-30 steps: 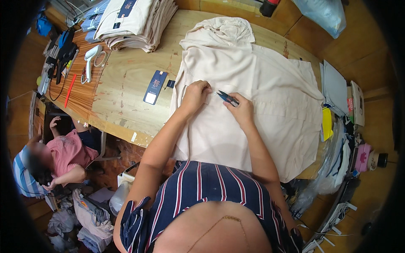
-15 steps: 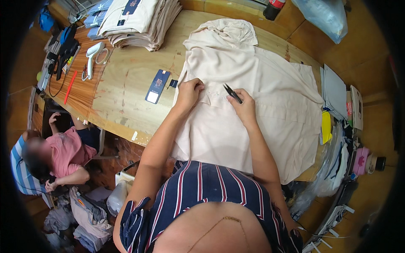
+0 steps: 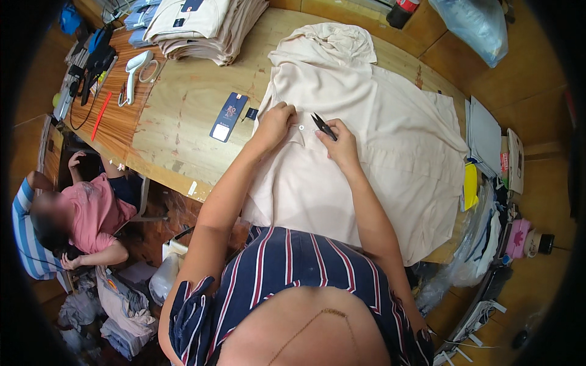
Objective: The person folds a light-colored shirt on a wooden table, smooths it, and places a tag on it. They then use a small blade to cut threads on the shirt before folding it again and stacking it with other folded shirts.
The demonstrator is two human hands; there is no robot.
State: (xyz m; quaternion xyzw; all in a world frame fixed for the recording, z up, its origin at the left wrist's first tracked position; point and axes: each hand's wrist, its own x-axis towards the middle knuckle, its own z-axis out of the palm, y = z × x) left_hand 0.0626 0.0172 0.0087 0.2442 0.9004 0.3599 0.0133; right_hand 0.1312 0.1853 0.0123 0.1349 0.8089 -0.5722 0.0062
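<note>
Tabletop [image 3: 183,116]: snips [image 3: 325,127] again near left hand [image 3: 273,129]

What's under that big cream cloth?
The cream cloth lies on a wooden table, which shows past its edges. Anything else underneath is covered, so I can't tell.

I can't make out from here how the left hand [image 3: 278,125] meets the cream garment [image 3: 409,177], its fingertips curled out of sight, and the right hand [image 3: 343,146] hides the rear of the snips [image 3: 326,129]. The white button [image 3: 301,127] on the garment is too small to tell its holes. The folded stack [image 3: 207,30] beyond the garment's left and the plastic bag [image 3: 479,30] beyond its right run off the top of my view; left of the garment, a co-worker's head [image 3: 52,219] is blurred.
</note>
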